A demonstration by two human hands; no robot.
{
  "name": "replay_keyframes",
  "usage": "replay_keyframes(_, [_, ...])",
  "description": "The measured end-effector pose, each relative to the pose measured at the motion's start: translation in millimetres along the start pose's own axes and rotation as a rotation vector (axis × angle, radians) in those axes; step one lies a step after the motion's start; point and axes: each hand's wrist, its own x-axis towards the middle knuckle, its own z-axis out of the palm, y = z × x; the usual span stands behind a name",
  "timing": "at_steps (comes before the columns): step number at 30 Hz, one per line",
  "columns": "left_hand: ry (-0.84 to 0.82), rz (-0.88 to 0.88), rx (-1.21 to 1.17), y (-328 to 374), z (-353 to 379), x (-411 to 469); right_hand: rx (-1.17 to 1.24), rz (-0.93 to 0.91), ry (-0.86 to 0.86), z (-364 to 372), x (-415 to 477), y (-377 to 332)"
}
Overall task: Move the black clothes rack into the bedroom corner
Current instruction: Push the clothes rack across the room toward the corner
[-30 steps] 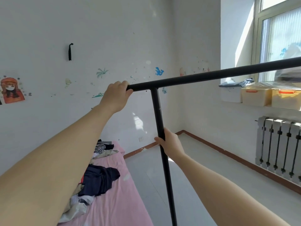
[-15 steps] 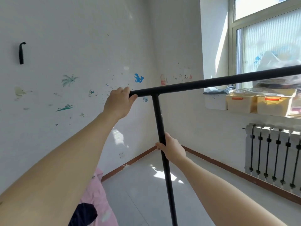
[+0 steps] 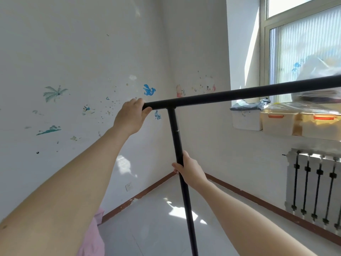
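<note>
The black clothes rack (image 3: 239,93) fills the middle of the head view: a horizontal top bar running from centre to the right edge, and an upright post dropping from it to the bottom edge. My left hand (image 3: 132,117) is closed around the left end of the top bar. My right hand (image 3: 188,168) grips the upright post about halfway down. The rack's feet are out of view. The room corner (image 3: 173,172) lies just behind the post, where two white walls meet above a brown skirting board.
A pink bed edge (image 3: 92,237) shows at the bottom left. On the right stand a white radiator (image 3: 313,189), a sill with plastic storage boxes (image 3: 280,122), and a window (image 3: 302,43). Pale floor tiles (image 3: 156,218) stretch toward the corner. Stickers dot the left wall.
The view has swung right and closer to the corner. The bed with its clothes has slid almost out of view. Both hands keep the same grips on the rack.
</note>
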Motion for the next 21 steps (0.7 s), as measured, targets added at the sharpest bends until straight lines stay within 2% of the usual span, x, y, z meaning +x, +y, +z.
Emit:
replay_keyframes(15, [0.022,0.118,-0.063,-49,144,148,-0.016,0.091,0.151,13,185,52])
replay_keyframes(21, [0.1,0.192,0.011,-84,199,205,-0.015,0.151,0.205,31,261,61])
